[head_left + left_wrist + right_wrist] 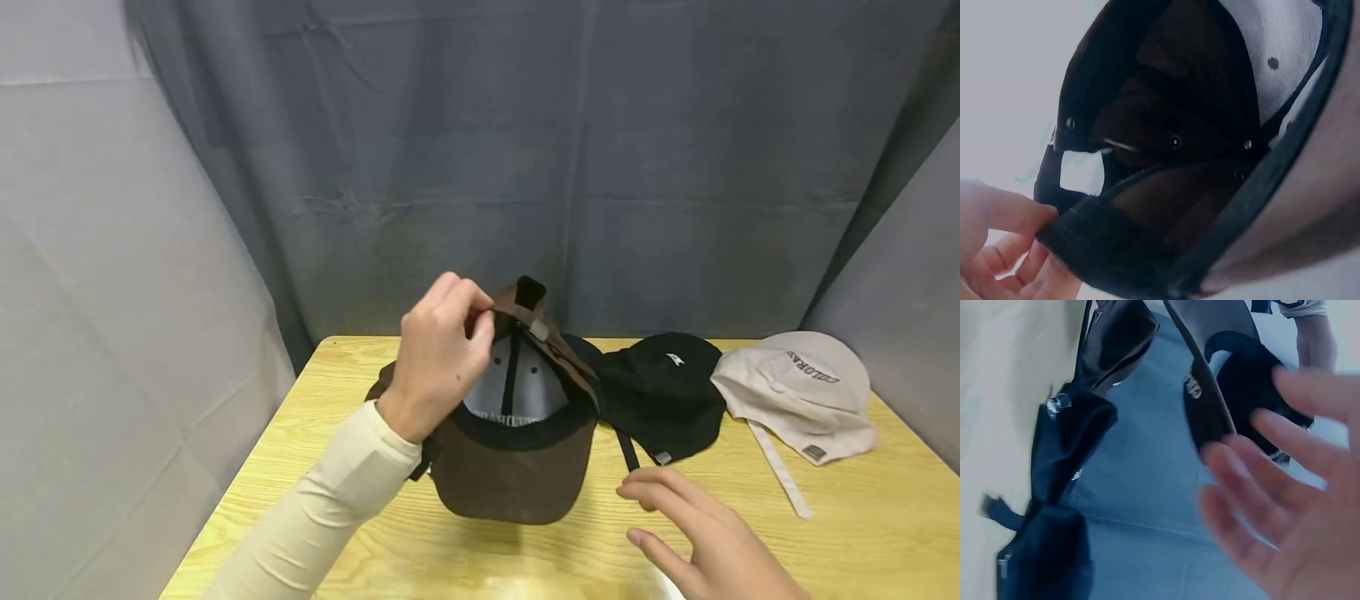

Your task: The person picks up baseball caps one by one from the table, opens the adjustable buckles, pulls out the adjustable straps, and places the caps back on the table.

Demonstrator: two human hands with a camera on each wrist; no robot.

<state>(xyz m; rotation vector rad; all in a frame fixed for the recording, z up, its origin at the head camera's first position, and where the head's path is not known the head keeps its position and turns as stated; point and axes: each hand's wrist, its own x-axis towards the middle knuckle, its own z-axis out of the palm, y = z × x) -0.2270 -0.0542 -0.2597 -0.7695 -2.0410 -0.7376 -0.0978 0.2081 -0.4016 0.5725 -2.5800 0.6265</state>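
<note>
My left hand (pixel 442 358) pinches the rear edge of a brown baseball cap (pixel 516 487) near its back strap, holding it above the table. The cap's inside faces me, with pale lining (pixel 517 383) and the brim hanging downward. In the left wrist view, thumb and fingers grip the cap's edge (pixel 1091 244) beside the strap opening. My right hand (pixel 705 533) hovers right of the brim, fingers spread and apart from the cap. The right wrist view shows those fingers in front of the held cap (pixel 1207 412), whose brim and lettering are partly visible.
A black cap (pixel 663 392) and a beige cap (pixel 802 392) lie on the wooden table (pixel 885 533) at the right, their straps trailing forward. Another dark cap (pixel 381 382) shows partly behind my left hand. Grey cloth (pixel 450 167) hangs behind the table.
</note>
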